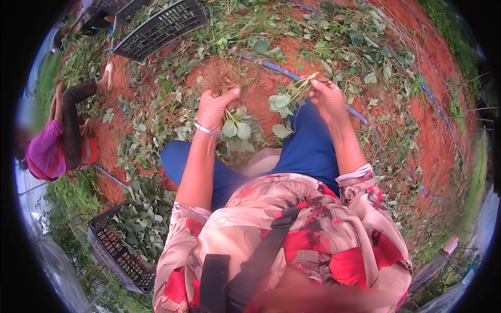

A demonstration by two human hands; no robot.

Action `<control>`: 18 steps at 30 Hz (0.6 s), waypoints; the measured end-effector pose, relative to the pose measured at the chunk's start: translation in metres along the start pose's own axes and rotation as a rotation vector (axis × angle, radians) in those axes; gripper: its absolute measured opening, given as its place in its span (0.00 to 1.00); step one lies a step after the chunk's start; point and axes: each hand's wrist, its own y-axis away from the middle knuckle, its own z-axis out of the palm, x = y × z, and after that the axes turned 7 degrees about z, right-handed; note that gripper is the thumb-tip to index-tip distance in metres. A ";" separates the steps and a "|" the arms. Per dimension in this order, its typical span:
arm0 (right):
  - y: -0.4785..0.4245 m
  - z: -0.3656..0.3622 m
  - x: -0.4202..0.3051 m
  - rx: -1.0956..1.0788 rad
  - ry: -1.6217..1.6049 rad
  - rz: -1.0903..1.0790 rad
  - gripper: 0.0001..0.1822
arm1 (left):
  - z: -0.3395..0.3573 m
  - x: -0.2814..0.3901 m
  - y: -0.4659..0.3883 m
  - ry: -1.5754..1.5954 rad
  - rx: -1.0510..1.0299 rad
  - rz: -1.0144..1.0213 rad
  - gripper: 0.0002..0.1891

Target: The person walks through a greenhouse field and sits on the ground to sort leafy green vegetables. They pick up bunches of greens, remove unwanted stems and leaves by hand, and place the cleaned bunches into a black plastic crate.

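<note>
My left hand point(216, 107), with a bracelet at the wrist, is closed around a bundle of leafy seedlings point(237, 127). Their brown roots point(217, 76) stick up above the fist and the green leaves hang below it. My right hand point(325, 96) pinches the pale stems of a small leafy plant point(283, 102), whose leaves point down and to the left. The two hands are apart, above my blue-trousered legs. Between them red soil point(258, 99) shows, with loose leaves and plant scraps on it.
Uprooted plants point(352, 43) lie over the soil ahead and to the right. A blue hose point(274, 67) crosses the ground. One black plastic crate point(160, 29) stands at the upper left; another point(117, 250), holding leafy plants, is at the lower left. A person point(51, 144) sits at left, others farther back.
</note>
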 end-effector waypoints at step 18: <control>0.015 0.065 0.015 -0.174 0.128 0.092 0.12 | 0.027 -0.009 -0.010 0.185 -0.262 -0.175 0.16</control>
